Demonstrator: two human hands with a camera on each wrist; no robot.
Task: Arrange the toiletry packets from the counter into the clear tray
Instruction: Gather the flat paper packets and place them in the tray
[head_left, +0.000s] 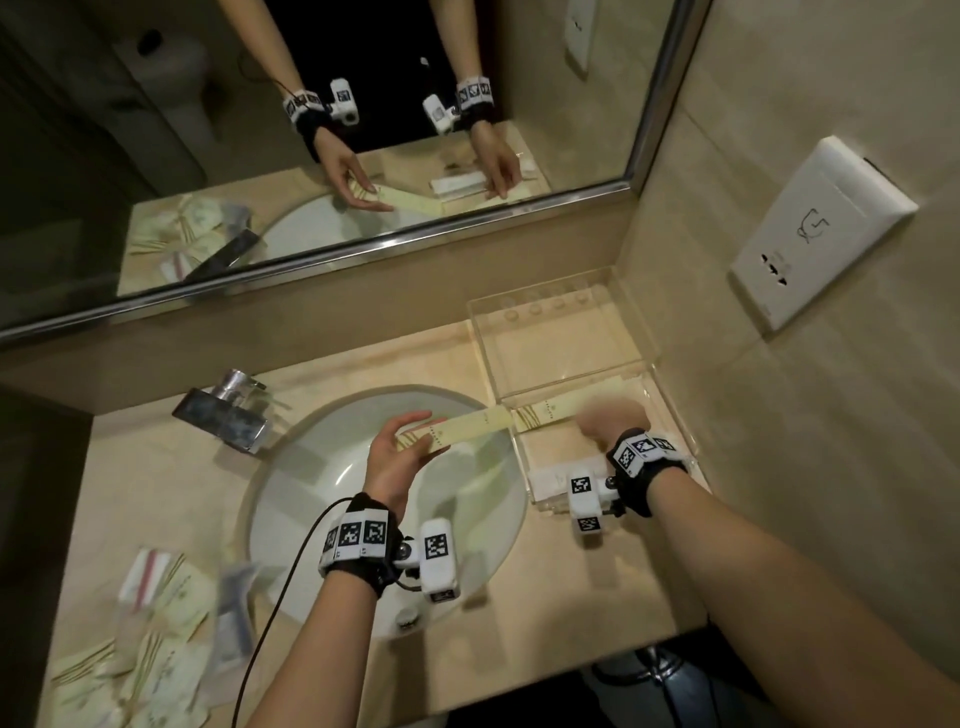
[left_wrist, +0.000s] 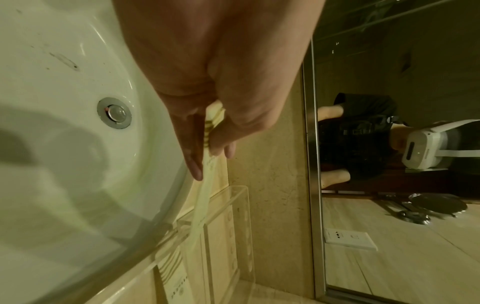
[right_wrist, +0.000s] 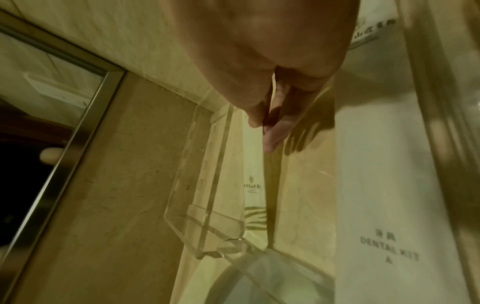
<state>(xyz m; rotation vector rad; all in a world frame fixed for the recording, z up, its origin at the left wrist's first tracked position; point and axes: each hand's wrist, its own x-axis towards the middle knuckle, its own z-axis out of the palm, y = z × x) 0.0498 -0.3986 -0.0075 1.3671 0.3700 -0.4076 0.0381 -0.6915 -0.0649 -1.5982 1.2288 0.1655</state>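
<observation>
Over the sink, my left hand (head_left: 421, 431) (left_wrist: 207, 152) pinches one end of a long cream packet (head_left: 467, 428) (left_wrist: 205, 195) between thumb and fingers; its far end points at the clear tray (head_left: 545, 299) (left_wrist: 241, 205) (right_wrist: 197, 164). A second cream packet (head_left: 550, 408) (right_wrist: 253, 164) lies in the tray's front compartment along the divider. My right hand (head_left: 597, 415) (right_wrist: 262, 131), blurred, hovers over that packet with fairly straight fingers, at or just above it. A white dental kit packet (head_left: 550, 480) (right_wrist: 384, 185) lies at the tray's front. Several more packets (head_left: 145, 639) are heaped on the counter's left.
The round white sink (head_left: 291, 499) fills the counter's middle, with a chrome faucet (head_left: 228, 410) behind it to the left. A mirror (head_left: 311, 130) runs along the back wall. A white wall socket (head_left: 810, 228) sits right of the tray. The tray's back compartment holds nothing.
</observation>
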